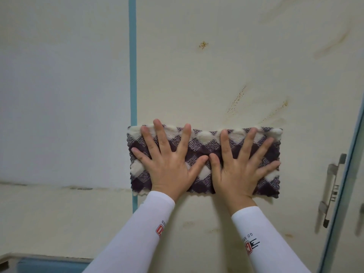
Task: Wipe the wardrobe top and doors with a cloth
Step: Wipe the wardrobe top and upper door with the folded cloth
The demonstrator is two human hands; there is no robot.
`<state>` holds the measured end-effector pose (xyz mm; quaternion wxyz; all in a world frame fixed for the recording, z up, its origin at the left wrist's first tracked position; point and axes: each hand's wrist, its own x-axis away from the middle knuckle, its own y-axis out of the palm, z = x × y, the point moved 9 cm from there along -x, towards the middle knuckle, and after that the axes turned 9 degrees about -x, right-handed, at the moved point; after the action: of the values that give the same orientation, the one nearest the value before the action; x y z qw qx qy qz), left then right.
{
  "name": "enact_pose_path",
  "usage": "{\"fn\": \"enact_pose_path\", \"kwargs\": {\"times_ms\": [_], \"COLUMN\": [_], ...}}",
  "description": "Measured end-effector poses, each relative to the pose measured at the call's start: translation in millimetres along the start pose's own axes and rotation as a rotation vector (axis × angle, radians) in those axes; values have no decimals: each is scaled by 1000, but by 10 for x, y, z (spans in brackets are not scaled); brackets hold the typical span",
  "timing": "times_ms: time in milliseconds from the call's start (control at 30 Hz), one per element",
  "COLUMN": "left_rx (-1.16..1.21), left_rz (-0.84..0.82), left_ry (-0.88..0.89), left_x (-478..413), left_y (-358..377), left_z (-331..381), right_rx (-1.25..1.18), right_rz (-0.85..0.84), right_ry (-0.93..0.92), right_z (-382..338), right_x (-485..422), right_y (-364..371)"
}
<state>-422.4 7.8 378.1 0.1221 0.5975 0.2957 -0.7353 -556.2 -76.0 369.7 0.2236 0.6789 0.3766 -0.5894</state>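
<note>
Cloth (204, 152): lay folded flat against the cream wardrobe door (216, 75).
Left hand (169, 164): pressed on it, fingers spread straight.
Right hand (238, 166): likewise, thumbs touching.
Handle (332, 190): far right.

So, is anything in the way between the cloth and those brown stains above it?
Nothing visible. The left hand and right hand press the cloth flat on the door; the surface up to the brown streaks and orange spot is bare. The handle sits off right.

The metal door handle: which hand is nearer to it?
Right. The right hand presses the right half of the checked cloth, left of the metal door handle; the left hand presses the left half, farther away.
</note>
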Motion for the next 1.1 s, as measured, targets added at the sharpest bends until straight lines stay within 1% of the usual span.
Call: {"fn": "enact_pose_path", "kwargs": {"times_ms": [200, 433, 667, 867, 933, 1100], "left_rx": [9, 33, 87, 61, 49, 28], "left_rz": [37, 109, 166, 212, 197, 230], "left_ry": [22, 49, 30, -14, -24, 2], "left_x": [-316, -946, -1756, -2568, -2747, -3359], "left_y": [-108, -313, -561, -749, -793, -965], "left_z": [119, 316, 402, 440, 432, 427], "right_rx": [-27, 13, 16, 47, 54, 46], "right_rz": [-56, -34, 2, 47, 29, 74], "right_ry": [61, 84, 13, -48, -58, -75], "right_z": [18, 38, -146, -348, -407, -566], "right_x": [-291, -928, -1842, -2759, -2948, -3477], "right_y": [-32, -157, -302, -398, -413, -458]}}
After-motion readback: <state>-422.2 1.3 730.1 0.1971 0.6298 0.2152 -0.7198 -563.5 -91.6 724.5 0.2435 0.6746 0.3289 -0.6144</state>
